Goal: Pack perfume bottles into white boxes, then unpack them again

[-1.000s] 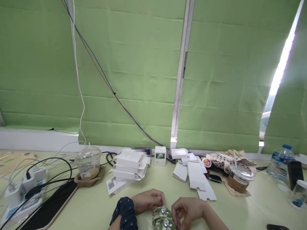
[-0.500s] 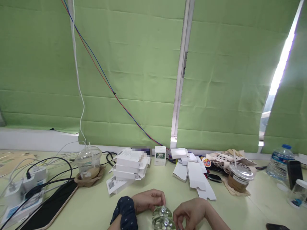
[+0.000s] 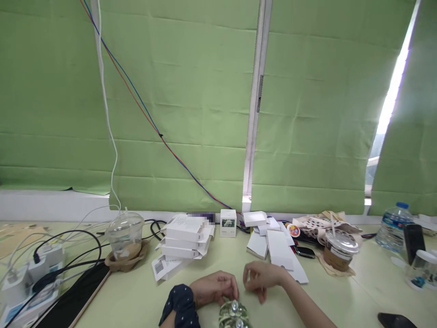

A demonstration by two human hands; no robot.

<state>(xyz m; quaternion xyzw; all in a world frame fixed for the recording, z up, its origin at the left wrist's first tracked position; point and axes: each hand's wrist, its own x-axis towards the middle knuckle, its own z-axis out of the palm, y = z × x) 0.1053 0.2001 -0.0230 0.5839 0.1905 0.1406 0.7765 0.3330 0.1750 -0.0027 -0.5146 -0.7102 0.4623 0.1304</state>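
Observation:
My left hand (image 3: 215,288), with a dark dotted scrunchie (image 3: 180,306) at its wrist, has its fingers curled together at the upper left of a greenish clear, glassy object (image 3: 234,314). That object shows shiny rounded knobs and is cut off by the lower picture edge. What lies inside the left fingers is hidden. My right hand (image 3: 262,278) hovers apart from the glassy object, above and to the right of it. Its fingers are loosely bent and spread, and nothing shows between them. Beyond it lie several flat white cartons (image 3: 278,248).
A stack of white boxes (image 3: 182,237) stands behind the left hand, beside a small box with a flower picture (image 3: 228,223). Plastic cups (image 3: 125,237) (image 3: 339,250) stand on both sides. A tablet (image 3: 75,296), chargers with cables (image 3: 37,269), a water bottle (image 3: 394,228) and a black object (image 3: 396,320) lie around.
My right hand has left the side of the glassy object, moving up and slightly left, and its fingers have loosened. My left hand stays near the object. The view has shifted slightly.

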